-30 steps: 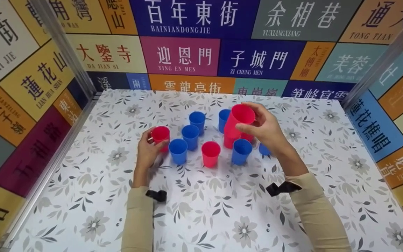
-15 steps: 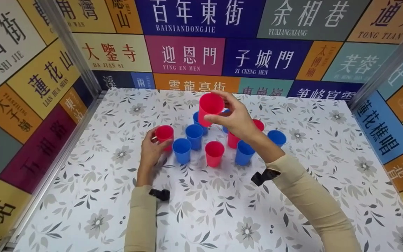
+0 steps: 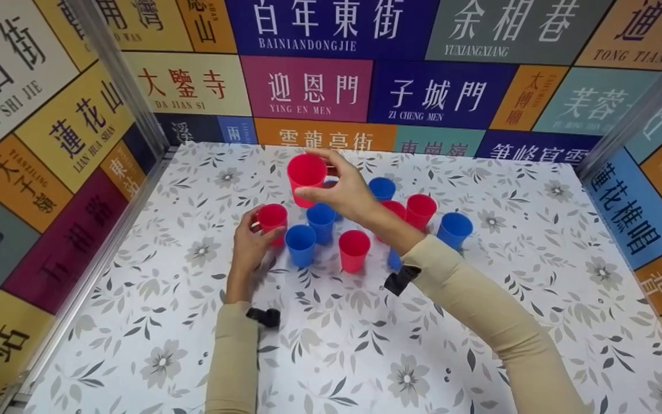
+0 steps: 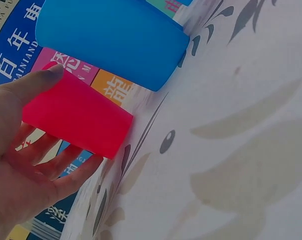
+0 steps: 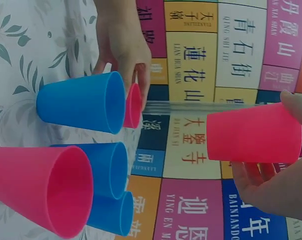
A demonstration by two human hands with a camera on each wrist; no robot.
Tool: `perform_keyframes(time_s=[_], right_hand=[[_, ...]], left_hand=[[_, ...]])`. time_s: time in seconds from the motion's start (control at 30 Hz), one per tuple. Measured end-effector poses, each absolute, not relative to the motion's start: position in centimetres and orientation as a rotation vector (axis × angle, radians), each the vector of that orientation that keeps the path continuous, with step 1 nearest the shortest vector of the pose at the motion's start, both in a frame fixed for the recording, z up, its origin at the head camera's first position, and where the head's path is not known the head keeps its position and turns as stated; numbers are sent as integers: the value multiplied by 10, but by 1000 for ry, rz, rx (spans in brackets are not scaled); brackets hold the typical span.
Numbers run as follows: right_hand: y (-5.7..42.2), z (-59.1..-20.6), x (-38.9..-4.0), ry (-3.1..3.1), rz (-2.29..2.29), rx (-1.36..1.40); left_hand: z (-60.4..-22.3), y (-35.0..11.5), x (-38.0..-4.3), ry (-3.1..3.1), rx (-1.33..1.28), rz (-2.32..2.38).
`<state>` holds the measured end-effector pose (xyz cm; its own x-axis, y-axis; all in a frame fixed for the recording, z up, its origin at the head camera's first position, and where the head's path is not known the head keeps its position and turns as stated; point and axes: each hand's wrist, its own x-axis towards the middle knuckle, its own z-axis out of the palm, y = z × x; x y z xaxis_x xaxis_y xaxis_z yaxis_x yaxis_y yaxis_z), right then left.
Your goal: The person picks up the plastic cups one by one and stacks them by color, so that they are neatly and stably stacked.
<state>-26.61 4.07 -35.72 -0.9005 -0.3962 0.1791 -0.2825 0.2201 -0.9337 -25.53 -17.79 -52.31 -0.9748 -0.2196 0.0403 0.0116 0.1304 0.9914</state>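
Red plastic-looking cup [image 3: 306,178] is up in the air in the right hand [image 3: 347,188], thumb on the near side and fingers on the far side, so it's pinched between them. It's roughly upright: mouth up, narrower base down, long axis close to vertical. It only looks sideways in the right wrist view because that camera's turned.

Left hand [image 3: 249,246] has thumb and fingers around a second red cup [image 3: 272,223] on the white floral tabletop [image 3: 319,351]. That one's mouth up too, upright, right beside the front-left blue cup [image 3: 300,246]. Another blue cup [image 3: 322,223] sits just behind that, near the raised red one.

Loads to read on the backdrop, btw: navy panel [image 3: 331,27] says 百年東街 / BAINIANDONGJIE, pink panel [image 3: 311,89] is 迎恩門 / YING EN MEN, and the navy one next to it [image 3: 440,95] is 子城門 / ZI CHENG MEN. Cream panel [image 3: 187,85] reads 大鑒寺 / DA JIAN SI in red characters. Left wall has a yellow panel [image 3: 78,123] with LIAN HUA SHAN.

Middle front there's a lone red cup [image 3: 354,252], mouth up as well.
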Motion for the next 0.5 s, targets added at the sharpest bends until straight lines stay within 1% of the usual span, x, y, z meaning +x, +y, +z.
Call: perform_keyframes(time_s=[0.23, 0.5], right_hand=[[14, -372, -273, 2410, -1679, -609], [-13, -388, -282, 2408, -1671, -599]], left_hand=[[-525, -179, -254, -2234, 202, -1942], [-522, -179, -255, -2266, 213, -1948]])
